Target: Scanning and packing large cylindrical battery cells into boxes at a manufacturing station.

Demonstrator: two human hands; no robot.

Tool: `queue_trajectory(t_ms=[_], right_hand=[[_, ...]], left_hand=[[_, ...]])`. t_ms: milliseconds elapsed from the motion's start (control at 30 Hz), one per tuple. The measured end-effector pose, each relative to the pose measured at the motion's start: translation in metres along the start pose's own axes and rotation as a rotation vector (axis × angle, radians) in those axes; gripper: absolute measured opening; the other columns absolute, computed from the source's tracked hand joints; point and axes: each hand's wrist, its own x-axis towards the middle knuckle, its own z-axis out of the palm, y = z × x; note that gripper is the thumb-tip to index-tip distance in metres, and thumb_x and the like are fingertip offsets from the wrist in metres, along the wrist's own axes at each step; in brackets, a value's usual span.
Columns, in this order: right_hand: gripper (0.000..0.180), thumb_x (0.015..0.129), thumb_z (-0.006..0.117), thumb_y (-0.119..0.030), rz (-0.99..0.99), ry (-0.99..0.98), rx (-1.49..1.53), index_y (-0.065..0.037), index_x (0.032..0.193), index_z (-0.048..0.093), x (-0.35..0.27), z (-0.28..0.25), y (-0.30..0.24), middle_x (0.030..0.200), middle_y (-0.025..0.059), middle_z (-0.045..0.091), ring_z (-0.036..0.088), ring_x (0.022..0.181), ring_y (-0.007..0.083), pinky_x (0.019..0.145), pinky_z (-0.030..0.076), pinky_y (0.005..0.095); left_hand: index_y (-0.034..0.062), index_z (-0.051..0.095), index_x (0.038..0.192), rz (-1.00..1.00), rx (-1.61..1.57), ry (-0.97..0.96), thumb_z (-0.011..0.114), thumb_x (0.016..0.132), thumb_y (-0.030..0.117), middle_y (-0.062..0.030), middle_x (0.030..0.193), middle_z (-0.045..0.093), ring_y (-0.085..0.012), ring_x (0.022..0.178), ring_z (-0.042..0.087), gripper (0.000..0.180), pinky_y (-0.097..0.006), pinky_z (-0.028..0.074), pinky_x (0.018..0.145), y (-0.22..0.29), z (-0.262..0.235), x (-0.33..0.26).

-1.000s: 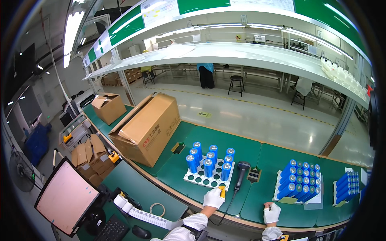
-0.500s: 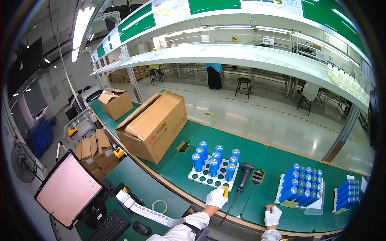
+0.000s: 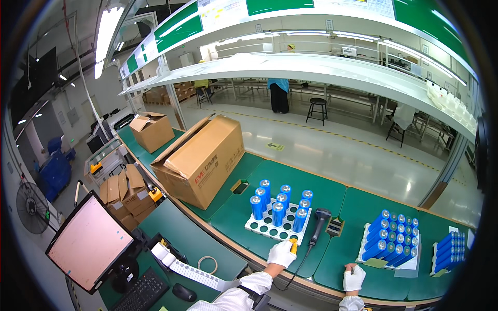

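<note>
My gloved left hand (image 3: 281, 254) is closed on a small yellow object (image 3: 293, 245), whose exact kind I cannot make out. It is at the front right corner of a white tray with round holes (image 3: 265, 231). Several blue cylindrical battery cells (image 3: 278, 213) stand upright in that tray, and some holes are vacant. My gloved right hand (image 3: 354, 279) rests at the table's front edge with its fingers curled in and nothing visible in them. Between the hands, beyond them, a dark handheld barcode scanner (image 3: 320, 226) lies on the green table, its cable running toward me.
To the right stand a fuller block of blue cells (image 3: 392, 237) and a smaller-looking one (image 3: 450, 251). A large cardboard box (image 3: 207, 163) sits at the left on the table. Nearer are a monitor (image 3: 89, 241), keyboard (image 3: 139, 295), mouse (image 3: 184, 292) and label strip (image 3: 196, 274).
The whole view has shifted slightly. Both hands keep nearly the same places, the left still on the yellow object by the tray corner; the cells have not moved.
</note>
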Motion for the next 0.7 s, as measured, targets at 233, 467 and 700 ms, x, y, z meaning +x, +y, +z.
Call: queue_trajectory(t_ms=[233, 467, 700], right_hand=[[0.011, 0.083, 0.063, -0.008, -0.097, 0.03, -0.003, -0.002, 0.074, 0.065, 0.0, 0.002, 0.005, 0.055, 0.0051, 0.057, 0.055, 0.049, 0.0124, 0.049, 0.042, 0.0275], [0.01, 0.083, 0.061, -0.007, -0.098, 0.013, -0.023, -0.003, 0.075, 0.065, 0.0, -0.002, 0.017, 0.057, 0.0053, 0.057, 0.053, 0.05, 0.0128, 0.049, 0.04, 0.0278], [0.009, 0.083, 0.061, -0.006, -0.142, 0.022, -0.025, -0.003, 0.075, 0.064, 0.002, 0.003, 0.02, 0.059, 0.007, 0.058, 0.053, 0.049, 0.0146, 0.049, 0.041, 0.0294]], left_hand=[[0.0077, 0.063, 0.081, 0.021, -0.037, 0.029, 0.065, 0.08, 0.024, -0.0147, 0.079, 0.065, -0.0362, 0.073, 0.064, 0.016, -0.047, 0.052, 0.066, 0.001, -0.002, -0.001], [0.0093, 0.062, 0.083, -0.023, -0.041, -0.032, 0.065, 0.078, 0.023, -0.0143, 0.08, 0.065, -0.0362, 0.074, 0.064, 0.014, -0.047, 0.052, 0.068, 0.003, -0.001, -0.001], [0.0096, 0.062, 0.086, -0.038, -0.028, -0.055, 0.066, 0.077, 0.022, -0.0141, 0.084, 0.066, -0.0363, 0.077, 0.064, 0.015, -0.047, 0.052, 0.069, 0.002, -0.004, 0.001]])
